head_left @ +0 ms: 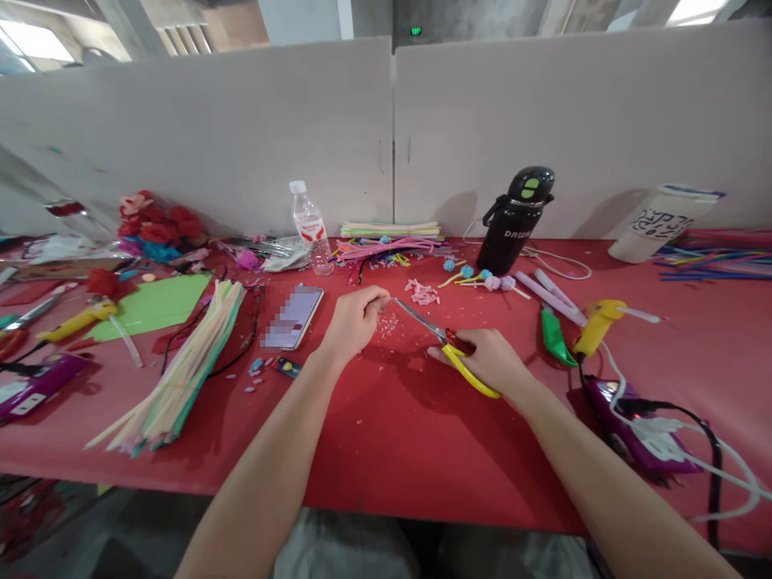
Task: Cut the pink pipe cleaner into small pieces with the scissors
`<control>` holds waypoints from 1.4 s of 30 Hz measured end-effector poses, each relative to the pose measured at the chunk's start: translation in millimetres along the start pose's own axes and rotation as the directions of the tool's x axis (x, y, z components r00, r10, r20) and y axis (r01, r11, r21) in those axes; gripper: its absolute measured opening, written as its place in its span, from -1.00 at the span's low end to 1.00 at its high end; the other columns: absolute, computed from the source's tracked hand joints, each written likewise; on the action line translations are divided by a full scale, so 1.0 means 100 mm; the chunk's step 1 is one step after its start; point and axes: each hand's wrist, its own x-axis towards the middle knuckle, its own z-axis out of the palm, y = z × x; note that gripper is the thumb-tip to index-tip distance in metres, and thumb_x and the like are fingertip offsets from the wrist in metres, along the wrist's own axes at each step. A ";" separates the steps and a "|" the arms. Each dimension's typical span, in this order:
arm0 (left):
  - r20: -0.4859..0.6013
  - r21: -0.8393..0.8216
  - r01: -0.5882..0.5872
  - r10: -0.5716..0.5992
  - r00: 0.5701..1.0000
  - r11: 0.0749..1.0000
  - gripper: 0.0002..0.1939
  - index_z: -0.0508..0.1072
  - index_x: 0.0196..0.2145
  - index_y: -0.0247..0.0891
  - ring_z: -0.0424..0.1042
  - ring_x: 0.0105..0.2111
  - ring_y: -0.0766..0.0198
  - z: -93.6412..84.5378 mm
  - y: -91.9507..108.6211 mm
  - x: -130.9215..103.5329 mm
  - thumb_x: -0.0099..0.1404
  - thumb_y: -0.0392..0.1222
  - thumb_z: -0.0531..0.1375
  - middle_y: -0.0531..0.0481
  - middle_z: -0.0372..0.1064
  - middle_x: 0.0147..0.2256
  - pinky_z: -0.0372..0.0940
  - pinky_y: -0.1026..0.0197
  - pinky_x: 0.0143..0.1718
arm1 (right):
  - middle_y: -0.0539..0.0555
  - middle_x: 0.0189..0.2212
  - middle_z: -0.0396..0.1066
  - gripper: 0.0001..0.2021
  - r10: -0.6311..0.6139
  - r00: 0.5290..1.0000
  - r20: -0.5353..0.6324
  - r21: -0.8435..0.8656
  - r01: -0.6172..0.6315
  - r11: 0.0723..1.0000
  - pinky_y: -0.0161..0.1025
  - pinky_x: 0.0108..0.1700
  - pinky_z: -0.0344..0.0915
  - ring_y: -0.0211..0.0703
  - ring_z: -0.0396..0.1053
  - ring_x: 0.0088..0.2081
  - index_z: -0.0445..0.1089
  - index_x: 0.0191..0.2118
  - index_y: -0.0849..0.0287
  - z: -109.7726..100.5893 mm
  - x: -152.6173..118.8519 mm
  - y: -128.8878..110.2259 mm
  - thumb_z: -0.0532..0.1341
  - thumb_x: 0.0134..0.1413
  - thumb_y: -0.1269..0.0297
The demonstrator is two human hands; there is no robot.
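Observation:
My right hand [495, 360] grips a pair of scissors [463, 371] with yellow and dark red handles, and its fingers wrap the loops. The metal blades point left and away, their tips close to the fingertips of my left hand [357, 316]. That hand is closed in a pinch; a tiny pale bit shows at the fingertips, too small to name. Small pale clippings [389, 326] lie scattered on the red table just below. Beyond the blades is a small pile of short pink pieces [422, 292].
To the left are a phone [293, 318] and a bundle of fuzzy pipe cleaners [181, 366]. A plastic bottle [312, 229] and a black flask [515, 221] stand behind. On the right are a yellow glue gun [598, 326], a purple power strip [633, 426] and loose cables.

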 end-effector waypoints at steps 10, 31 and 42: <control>0.015 0.031 -0.014 0.013 1.000 0.999 -0.80 0.42 -0.36 -0.26 0.35 -0.47 0.40 -0.01 0.00 -0.01 0.27 -0.26 0.00 0.06 0.38 -0.47 0.21 0.38 -0.36 | -0.05 -0.71 0.10 -0.49 -0.022 1.000 0.002 0.018 0.022 1.000 -0.33 -0.56 -0.12 -0.34 -0.02 -0.63 0.09 -0.65 0.17 0.01 0.01 0.02 0.13 -0.03 -0.18; 0.012 0.038 -0.024 0.023 1.000 0.999 -0.77 0.43 -0.36 -0.26 0.31 -0.51 0.40 -0.01 -0.03 0.00 0.31 -0.16 0.02 0.05 0.35 -0.51 0.18 0.37 -0.43 | -0.06 -0.71 0.05 -0.47 0.026 0.999 -0.032 0.070 -0.024 0.997 -0.34 -0.56 -0.13 -0.35 -0.04 -0.62 0.05 -0.65 0.16 0.00 0.01 0.02 0.15 -0.08 -0.22; 0.013 0.032 -0.032 0.031 0.999 0.999 -0.78 0.42 -0.37 -0.26 0.33 -0.49 0.40 -0.02 -0.01 -0.01 0.31 -0.19 0.01 0.06 0.36 -0.48 0.20 0.37 -0.39 | -0.07 -0.71 0.08 -0.49 0.006 1.000 0.012 0.073 -0.007 0.997 -0.34 -0.55 -0.12 -0.35 -0.01 -0.62 0.08 -0.66 0.17 0.00 0.01 0.02 0.17 -0.09 -0.18</control>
